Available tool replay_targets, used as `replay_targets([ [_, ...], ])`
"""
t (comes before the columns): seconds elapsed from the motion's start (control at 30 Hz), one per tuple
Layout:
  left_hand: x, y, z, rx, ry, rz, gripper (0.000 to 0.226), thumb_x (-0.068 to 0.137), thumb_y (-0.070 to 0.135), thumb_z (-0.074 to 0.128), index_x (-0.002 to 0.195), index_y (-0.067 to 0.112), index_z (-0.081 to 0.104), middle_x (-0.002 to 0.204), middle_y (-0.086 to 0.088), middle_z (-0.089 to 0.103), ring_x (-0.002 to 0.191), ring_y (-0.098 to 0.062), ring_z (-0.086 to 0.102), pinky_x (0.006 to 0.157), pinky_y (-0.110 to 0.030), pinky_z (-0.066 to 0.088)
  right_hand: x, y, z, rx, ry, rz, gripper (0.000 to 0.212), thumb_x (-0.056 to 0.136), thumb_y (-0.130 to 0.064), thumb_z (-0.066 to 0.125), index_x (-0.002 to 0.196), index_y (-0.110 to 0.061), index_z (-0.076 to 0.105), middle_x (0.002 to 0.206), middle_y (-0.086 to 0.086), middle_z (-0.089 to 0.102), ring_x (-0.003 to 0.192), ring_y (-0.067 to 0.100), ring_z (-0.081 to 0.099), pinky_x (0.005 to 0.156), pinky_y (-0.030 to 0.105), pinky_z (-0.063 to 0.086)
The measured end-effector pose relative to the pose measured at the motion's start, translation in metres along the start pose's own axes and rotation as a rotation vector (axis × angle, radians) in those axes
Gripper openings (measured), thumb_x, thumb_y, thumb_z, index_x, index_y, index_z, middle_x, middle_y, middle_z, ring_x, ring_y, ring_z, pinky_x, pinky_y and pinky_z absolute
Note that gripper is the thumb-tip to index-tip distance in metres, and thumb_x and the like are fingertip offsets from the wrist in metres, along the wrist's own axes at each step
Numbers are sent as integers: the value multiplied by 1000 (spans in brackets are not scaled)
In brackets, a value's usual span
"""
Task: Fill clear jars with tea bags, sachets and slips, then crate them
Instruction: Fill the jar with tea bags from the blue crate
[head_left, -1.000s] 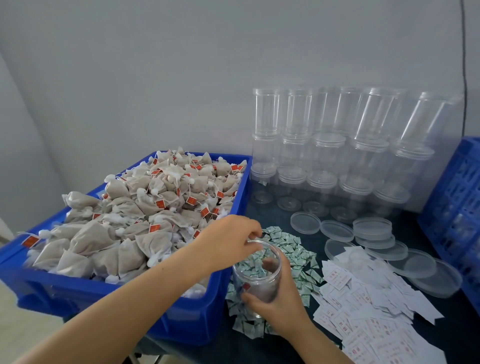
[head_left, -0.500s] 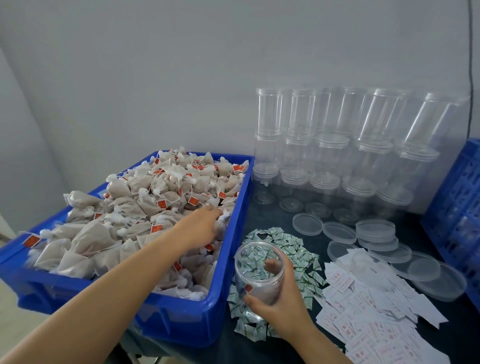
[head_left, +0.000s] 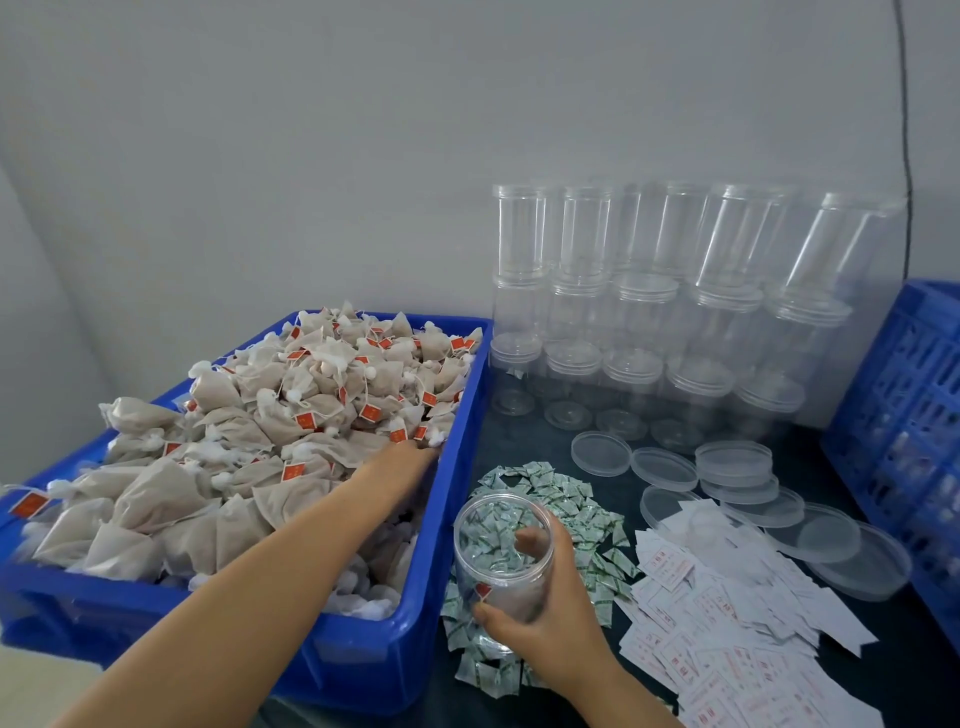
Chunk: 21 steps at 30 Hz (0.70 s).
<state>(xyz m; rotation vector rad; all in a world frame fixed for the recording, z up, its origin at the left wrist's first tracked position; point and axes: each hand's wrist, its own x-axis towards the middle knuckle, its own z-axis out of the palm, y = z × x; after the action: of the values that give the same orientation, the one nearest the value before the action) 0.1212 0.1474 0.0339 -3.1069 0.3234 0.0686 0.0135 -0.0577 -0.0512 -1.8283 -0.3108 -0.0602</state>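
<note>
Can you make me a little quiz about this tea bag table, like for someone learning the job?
1. True or false: the right hand grips a clear jar.
2. Where is the left hand reaching? A) blue bin of tea bags B) loose lids C) white slips
3. Fill in: the held jar stands over a pile of green-and-white ______.

Key: 1 true; 2 A; 3 sachets.

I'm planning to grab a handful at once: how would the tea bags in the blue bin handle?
The tea bags look soft and slumped, so probably floppy and light. Their strings and red tags lie tangled across the heap, so neighbours may trail along. The left hand reaches among them.
</note>
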Motion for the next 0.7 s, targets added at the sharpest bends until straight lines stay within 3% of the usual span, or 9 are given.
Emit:
replay_targets([
  [0.07,-2,-1,-2,-19,17,14,21,97,19,48,115,14,57,105,-6,64,89,-19,61,73,-25,46,-1,-1,0,-8,4,-2,106,55,-59,87,126,-80,12,125,-39,40,122,-15,43,94,13,46],
  [0.17,-9,-5,-9,-45,100,61,12,95,19,51,89,14,60,77,1,59,58,-9,57,50,-21,48,-1,-1,0,9,0,2,105,54,-56,87,123,-82,13,130,-30,41,122,-13,45,98,17,48],
  [0.27,-15,-6,-25,-107,103,64,11,90,12,60,100,11,63,90,3,53,68,-6,53,65,-27,49,-1,-2,0,16,-4,-9,103,55,-53,87,122,-82,15,125,-35,40,119,-15,45,90,10,48],
  [0.37,-23,-10,-45,-55,177,7,20,87,27,66,104,16,63,106,0,55,92,-14,56,81,-25,44,-1,-2,-1,8,-3,-13,103,54,-55,86,123,-81,15,118,-43,39,118,-17,45,87,10,48],
  [0.47,-36,-11,-63,-123,232,48,20,87,31,67,101,18,62,101,2,60,90,-14,55,77,-24,41,-1,-3,-1,-17,2,-4,103,52,-59,85,122,-82,12,116,-45,37,116,-19,44,85,10,48],
  [0.6,-58,-3,-86,-295,351,125,18,85,30,69,80,25,52,84,8,58,77,-12,54,65,-21,39,-1,-2,0,-34,8,5,103,52,-62,84,122,-82,11,115,-46,36,115,-20,43,86,14,49],
  [0.7,-71,10,-96,-438,374,173,18,85,31,68,82,28,50,84,12,59,79,-6,55,69,-20,44,0,0,0,-43,14,4,103,52,-63,84,123,-82,12,115,-45,37,115,-18,44,88,16,49],
])
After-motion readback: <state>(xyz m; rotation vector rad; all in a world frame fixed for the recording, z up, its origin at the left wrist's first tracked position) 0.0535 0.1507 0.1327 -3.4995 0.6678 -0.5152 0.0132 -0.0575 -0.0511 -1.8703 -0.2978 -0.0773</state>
